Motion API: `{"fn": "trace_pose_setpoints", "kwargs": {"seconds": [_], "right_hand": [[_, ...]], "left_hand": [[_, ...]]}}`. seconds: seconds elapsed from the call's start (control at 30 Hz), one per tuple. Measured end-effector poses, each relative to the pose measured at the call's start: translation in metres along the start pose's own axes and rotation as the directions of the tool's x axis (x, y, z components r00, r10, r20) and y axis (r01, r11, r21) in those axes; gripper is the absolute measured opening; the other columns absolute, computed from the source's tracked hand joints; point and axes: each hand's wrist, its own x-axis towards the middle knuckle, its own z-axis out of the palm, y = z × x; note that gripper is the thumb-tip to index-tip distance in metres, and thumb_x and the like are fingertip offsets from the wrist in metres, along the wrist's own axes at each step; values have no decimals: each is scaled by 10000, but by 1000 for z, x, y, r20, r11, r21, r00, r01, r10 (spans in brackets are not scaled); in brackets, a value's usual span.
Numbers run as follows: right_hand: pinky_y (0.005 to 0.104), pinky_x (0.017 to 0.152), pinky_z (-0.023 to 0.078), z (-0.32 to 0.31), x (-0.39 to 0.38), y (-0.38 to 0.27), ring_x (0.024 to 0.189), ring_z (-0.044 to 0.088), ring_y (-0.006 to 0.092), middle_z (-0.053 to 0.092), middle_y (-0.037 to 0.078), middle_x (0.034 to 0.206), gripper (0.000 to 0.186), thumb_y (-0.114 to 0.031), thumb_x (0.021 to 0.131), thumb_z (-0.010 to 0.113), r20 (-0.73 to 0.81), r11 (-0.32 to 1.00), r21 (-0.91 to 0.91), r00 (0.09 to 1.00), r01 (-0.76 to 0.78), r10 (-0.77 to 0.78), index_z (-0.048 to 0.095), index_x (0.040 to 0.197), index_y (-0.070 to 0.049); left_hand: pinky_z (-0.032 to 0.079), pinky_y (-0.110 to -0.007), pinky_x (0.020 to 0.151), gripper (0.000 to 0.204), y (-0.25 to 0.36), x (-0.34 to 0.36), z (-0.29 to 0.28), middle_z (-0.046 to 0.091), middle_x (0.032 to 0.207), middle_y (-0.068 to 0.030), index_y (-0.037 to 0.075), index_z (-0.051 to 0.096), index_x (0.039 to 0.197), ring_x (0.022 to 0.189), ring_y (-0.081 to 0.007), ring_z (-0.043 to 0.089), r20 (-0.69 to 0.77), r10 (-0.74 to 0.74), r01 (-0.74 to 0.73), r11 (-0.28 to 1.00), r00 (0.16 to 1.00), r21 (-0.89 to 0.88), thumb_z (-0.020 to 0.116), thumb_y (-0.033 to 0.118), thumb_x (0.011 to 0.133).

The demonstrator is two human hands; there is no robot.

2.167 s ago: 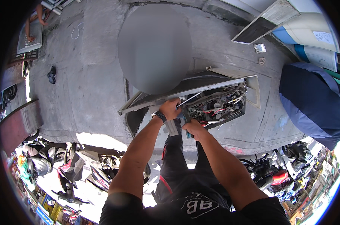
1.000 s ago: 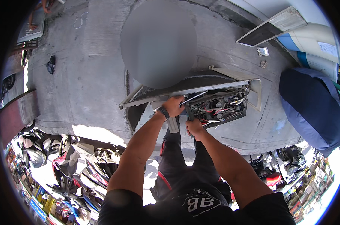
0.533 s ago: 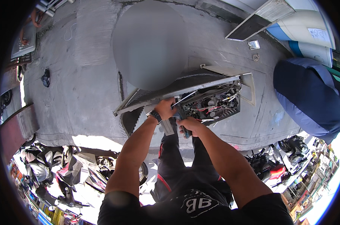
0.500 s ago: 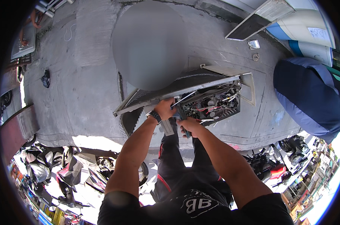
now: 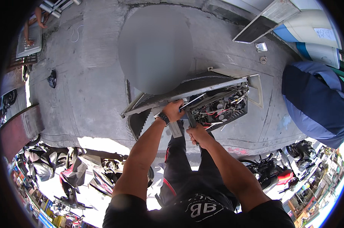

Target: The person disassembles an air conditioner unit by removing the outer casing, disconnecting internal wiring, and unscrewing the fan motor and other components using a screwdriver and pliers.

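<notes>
My left hand [image 5: 173,110] is closed around a screwdriver [image 5: 194,101] with a long silver shaft slanting up and right over an opened metal unit [image 5: 219,87]. My right hand [image 5: 200,136] grips what looks like a dark hammer [image 5: 191,119], its upper end close beside my left hand. Inside the unit, at the right, sit circuit parts with red and white wires [image 5: 219,111]. A flat grey metal bar [image 5: 175,129] juts toward me below my left hand. Where the screwdriver's tip touches cannot be told. A grey blur hides part of the unit's far side.
A dark blue covered bulk [image 5: 308,100] stands at the right. Several parked motorcycles [image 5: 71,173] line the near side. A framed panel [image 5: 257,27] leans far right, near a small floodlight [image 5: 261,47]. Another person's hands [image 5: 29,41] rest at a panel, far left.
The view has shifted, moving the scene slightly rightward. My right hand and the hammer have drawn a little toward me, away from my left hand. The left hand keeps its grip.
</notes>
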Motion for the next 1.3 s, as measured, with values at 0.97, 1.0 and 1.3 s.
{"fn": "trace_pose_setpoints", "kwargs": {"seconds": [0.97,1.0,1.3], "right_hand": [[338,476,450,-23,22,-33,551,526,175,555,66,711,181,-169,917,657,183,973,115,968,-197,175,564,810,-56],[333,468,432,-25,20,-31,545,512,167,544,61,704,173,-161,915,650,207,966,145,961,-214,181,555,814,-58],[321,526,421,-32,-70,2,594,502,131,537,60,795,371,-104,867,631,200,993,-121,979,-4,28,488,1208,-76]], "left_hand": [[501,-482,693,289,7,-4,-7,651,822,-220,42,567,982,826,-426,648,-43,-11,10,999,999,-31,670,191,757],[499,-482,694,286,8,-4,-8,649,824,-223,42,566,980,828,-425,647,-32,-15,14,1000,999,-28,668,190,759],[506,-503,707,249,5,-1,-19,668,815,-201,64,560,967,830,-419,656,-10,-154,154,988,988,15,677,197,791]]}}
